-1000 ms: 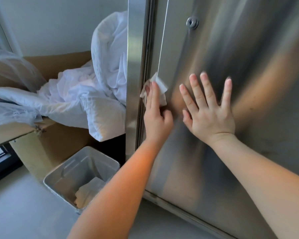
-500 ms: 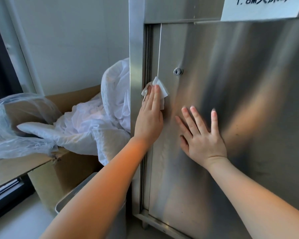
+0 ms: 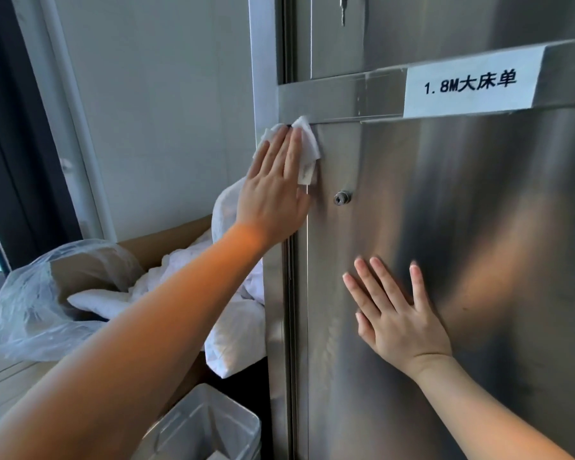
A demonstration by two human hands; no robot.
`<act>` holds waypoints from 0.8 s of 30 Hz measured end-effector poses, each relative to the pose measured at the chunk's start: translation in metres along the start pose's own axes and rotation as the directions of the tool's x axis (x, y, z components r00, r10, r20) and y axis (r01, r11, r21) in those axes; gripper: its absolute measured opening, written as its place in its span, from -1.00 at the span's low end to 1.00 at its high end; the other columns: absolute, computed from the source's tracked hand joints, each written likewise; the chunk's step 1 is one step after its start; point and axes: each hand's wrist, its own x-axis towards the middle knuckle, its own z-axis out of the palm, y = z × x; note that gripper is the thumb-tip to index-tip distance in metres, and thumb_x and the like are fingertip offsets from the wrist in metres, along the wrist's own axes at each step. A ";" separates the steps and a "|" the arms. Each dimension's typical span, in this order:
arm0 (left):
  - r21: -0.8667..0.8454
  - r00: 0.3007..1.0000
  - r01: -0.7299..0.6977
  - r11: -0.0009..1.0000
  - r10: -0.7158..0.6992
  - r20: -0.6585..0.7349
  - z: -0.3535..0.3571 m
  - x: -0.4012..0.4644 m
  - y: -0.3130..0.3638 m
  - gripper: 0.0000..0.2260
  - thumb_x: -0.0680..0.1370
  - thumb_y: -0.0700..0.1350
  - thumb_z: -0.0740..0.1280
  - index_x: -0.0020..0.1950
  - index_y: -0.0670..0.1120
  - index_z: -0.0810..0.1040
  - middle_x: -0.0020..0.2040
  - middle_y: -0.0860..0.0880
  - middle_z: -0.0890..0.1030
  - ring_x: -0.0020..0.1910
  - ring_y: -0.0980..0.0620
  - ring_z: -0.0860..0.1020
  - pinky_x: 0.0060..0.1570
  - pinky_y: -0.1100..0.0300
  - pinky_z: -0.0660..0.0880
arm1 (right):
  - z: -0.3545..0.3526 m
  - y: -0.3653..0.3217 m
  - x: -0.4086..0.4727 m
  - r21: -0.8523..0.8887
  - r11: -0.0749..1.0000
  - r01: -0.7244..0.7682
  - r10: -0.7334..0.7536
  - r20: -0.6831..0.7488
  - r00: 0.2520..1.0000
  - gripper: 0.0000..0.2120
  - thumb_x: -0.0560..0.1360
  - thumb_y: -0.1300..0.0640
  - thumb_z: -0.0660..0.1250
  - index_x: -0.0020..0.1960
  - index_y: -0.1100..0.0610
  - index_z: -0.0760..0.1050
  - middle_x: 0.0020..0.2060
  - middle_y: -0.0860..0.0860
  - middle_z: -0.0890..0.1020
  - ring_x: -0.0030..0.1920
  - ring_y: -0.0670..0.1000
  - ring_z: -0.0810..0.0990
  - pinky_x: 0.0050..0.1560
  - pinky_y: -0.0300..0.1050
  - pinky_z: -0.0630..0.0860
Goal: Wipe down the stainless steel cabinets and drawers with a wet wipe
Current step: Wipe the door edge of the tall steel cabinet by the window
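A tall stainless steel cabinet door (image 3: pixel 478 227) fills the right side of the view, with a small round lock (image 3: pixel 342 197) near its left edge. My left hand (image 3: pixel 273 190) presses a white wet wipe (image 3: pixel 307 144) flat against the door's top left corner, where it meets the frame (image 3: pixel 273 327). The fingers are straight, lying over the wipe. My right hand (image 3: pixel 399 320) rests flat on the door lower down, fingers spread, holding nothing.
A white paper label (image 3: pixel 472 86) is stuck on the bar above the door, and a key (image 3: pixel 343 9) hangs in the upper door. To the left, a cardboard box (image 3: pixel 166 240) holds white linen (image 3: pixel 236 327) and clear plastic (image 3: pixel 47 300). A metal bin (image 3: pixel 206 429) stands below.
My left hand has slid the wipe up along the door's left edge, from below the lock to the top corner. My right hand has stayed flat on the door.
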 end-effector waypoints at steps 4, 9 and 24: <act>0.152 0.989 -0.111 0.982 0.094 0.110 0.004 -0.026 -0.002 -0.36 0.49 -0.10 0.21 0.53 -0.30 0.20 0.55 -0.23 0.20 0.57 -0.17 0.10 0.54 -0.07 0.06 | 0.000 0.000 0.000 -0.003 1.000 0.006 -0.006 0.008 1.000 -0.42 0.61 -0.09 -0.02 0.59 0.06 0.06 0.58 0.10 0.06 0.57 0.12 0.05 0.49 0.34 -0.12; 0.338 0.982 -0.169 0.926 0.127 0.141 -0.002 -0.009 -0.021 -0.37 0.50 -0.03 0.14 0.55 -0.23 0.23 0.58 -0.16 0.17 0.58 -0.11 0.06 0.54 -0.07 0.06 | 0.000 0.000 0.000 -0.002 1.000 0.006 -0.006 -0.014 1.000 -0.40 0.59 -0.09 0.04 0.58 0.07 0.08 0.57 0.10 0.08 0.57 0.12 0.04 0.49 0.35 -0.08; 0.453 0.922 -0.348 0.821 0.214 0.321 0.014 -0.058 -0.019 -0.31 0.43 0.02 0.12 0.50 -0.30 0.26 0.53 -0.30 0.22 0.56 -0.19 0.12 0.54 -0.09 0.07 | -0.001 -0.001 -0.002 -0.015 1.000 -0.001 0.001 -0.050 0.999 -0.41 0.60 -0.04 0.06 0.58 0.10 0.09 0.57 0.12 0.09 0.56 0.13 0.04 0.48 0.38 -0.09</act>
